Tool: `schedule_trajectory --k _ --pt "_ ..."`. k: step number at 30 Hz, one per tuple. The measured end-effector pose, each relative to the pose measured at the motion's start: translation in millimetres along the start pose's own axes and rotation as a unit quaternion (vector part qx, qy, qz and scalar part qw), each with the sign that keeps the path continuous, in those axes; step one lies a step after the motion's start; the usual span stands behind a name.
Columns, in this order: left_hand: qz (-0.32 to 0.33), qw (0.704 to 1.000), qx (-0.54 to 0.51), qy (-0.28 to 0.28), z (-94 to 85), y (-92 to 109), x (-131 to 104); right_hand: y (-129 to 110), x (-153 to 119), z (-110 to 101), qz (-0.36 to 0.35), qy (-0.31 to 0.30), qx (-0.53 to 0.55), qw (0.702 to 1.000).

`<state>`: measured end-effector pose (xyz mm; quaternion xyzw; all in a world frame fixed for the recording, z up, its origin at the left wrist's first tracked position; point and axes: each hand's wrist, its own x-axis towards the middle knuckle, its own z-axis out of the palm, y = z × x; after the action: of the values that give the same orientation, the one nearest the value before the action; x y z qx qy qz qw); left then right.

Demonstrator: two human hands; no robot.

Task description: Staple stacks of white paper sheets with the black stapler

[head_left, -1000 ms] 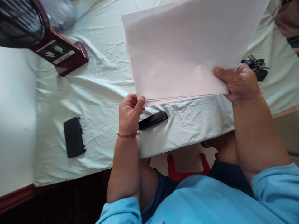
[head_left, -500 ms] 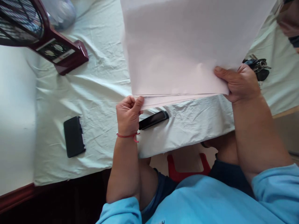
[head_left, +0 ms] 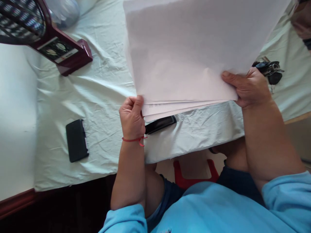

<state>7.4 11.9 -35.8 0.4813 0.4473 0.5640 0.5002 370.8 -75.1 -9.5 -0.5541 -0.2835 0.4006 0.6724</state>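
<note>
Several white paper sheets are held up over the cloth-covered table, their lower edges fanned apart at the left. My left hand, with a red string at the wrist, pinches their lower left corner between thumb and fingers. At the lower right corner, my right hand grips the sheets, thumb on top and fingers hidden beneath. Faint print shows on a lower sheet near my left thumb. A black stapler-like object lies under the papers' lower edge, beside my left hand, partly covered.
On the pale green tablecloth lie a black flat case at left and keys at right. A dark red racket-shaped device and a clear plastic bag are at upper left. A red stool shows below the table edge.
My left thumb and fingers have shifted slightly up and left at the corner. The lower sheets have fanned out further downward, exposing a strip of print. My right hand keeps its grip.
</note>
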Motion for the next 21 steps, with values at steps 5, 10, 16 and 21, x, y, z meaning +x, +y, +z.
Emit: schedule_trajectory --k 5,10,16,21 --pt "-0.012 1.0 -0.019 0.002 6.0 1.1 -2.3 -2.2 -3.1 5.1 -0.004 0.003 0.0 1.0" --pt "-0.01 1.0 -0.016 0.018 7.6 4.6 -4.1 -2.1 -3.9 5.4 -0.01 0.008 0.008 1.0" --pt "-0.006 0.999 -0.019 0.027 7.9 4.6 -4.1 -2.4 -3.8 3.6 -0.005 -0.001 -0.001 1.0" --pt "-0.012 1.0 -0.02 0.001 5.4 2.4 -2.3 -2.7 -2.6 1.2 -0.001 -0.015 -0.006 1.0"
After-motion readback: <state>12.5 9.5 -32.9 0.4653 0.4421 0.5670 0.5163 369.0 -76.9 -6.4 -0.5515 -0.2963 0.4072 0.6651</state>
